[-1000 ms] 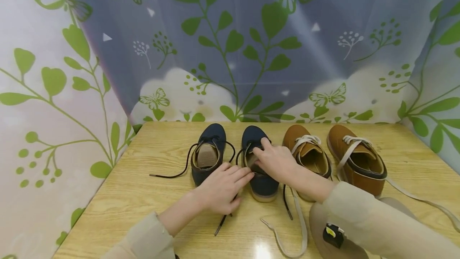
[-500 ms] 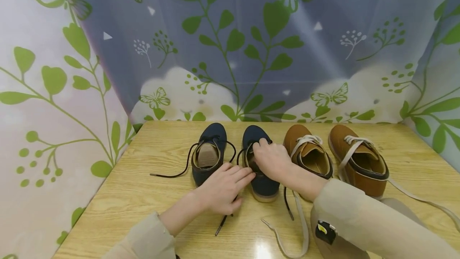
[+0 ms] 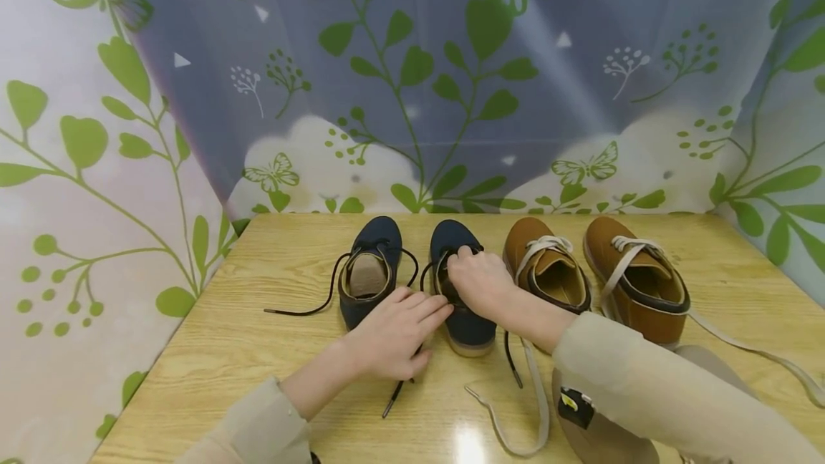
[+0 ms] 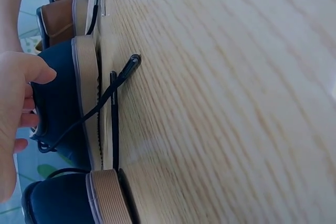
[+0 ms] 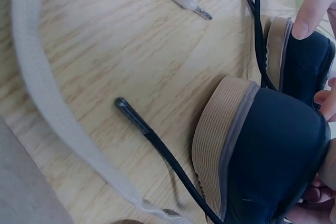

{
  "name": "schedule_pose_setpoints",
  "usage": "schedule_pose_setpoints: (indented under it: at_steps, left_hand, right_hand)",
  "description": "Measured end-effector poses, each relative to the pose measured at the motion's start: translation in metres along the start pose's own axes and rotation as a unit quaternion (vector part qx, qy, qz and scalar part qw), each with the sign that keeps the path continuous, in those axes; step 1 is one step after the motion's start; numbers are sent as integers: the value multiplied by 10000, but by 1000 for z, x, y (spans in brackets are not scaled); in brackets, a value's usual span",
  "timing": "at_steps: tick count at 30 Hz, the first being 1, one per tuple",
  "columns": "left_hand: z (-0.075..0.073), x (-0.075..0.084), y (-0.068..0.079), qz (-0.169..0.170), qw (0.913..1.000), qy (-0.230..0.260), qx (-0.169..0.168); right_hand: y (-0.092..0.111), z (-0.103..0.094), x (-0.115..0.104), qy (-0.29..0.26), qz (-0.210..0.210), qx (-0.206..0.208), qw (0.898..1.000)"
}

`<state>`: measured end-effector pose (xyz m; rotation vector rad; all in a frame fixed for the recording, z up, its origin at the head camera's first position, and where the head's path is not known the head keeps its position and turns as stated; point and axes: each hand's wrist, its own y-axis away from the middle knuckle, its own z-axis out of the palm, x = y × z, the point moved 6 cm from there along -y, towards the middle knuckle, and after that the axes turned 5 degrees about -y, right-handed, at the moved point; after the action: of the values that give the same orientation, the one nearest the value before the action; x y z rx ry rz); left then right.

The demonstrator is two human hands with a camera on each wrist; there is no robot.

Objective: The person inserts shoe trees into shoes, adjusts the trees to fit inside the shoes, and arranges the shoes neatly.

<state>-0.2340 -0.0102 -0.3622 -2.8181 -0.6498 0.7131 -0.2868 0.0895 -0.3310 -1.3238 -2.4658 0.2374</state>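
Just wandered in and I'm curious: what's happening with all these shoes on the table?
A person is working on the right-hand navy shoe of a navy pair. Their right hand curls over its laces at the tongue, while the left hand rests against its side. Its black lace trails loose. The other navy shoe and two brown shoes sit unlaced on the wooden table.

The wooden desk carries 2 navy shoes and 2 brown shoes in a row (toes away), laces trailing loose.
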Motion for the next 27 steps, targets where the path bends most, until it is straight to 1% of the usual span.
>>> schedule_pose_setpoints:
  at_steps: [4, 7, 11, 13, 15, 19, 21, 23, 25, 27]
  left_hand:
    - [0, 1, 0, 23, 9999, 21, 97]
    - [0, 1, -1, 19, 9997, 22, 233]
    - [-3, 0, -2, -54, 9986, -18, 527]
    - [-5, 0, -3, -90, 9977, -57, 669]
    - [-6, 0, -5, -116, 9970, -118, 756]
    - [-6, 1, -8, -150, 9968, -256, 736]
    - [-5, 2, -10, -177, 9968, -350, 701]
    - [-5, 2, -11, -224, 9960, -433, 748]
    - [-6, 2, -13, -290, 9942, -501, 910]
    - [-7, 2, -15, -360, 9913, -544, 1145]
  right_hand:
    - [2, 2, 2, -91, 35, -156, 9998]
    - [4, 1, 2, -96, -18, -120, 9999]
    - [6, -11, 1, -108, -141, 48, 9998]
    - [7, -18, 2, -174, -152, 5, 9997]
    - [8, -25, 4, -276, -100, -124, 9995]
    - [12, -36, 10, -411, -29, -403, 9983]
    - [14, -40, 13, -496, -19, -452, 9977]
    - [18, -44, 16, -613, -30, -475, 9970]
    - [22, -48, 19, -731, -8, -466, 9962]
    - [26, -51, 23, -808, -4, -401, 9959]
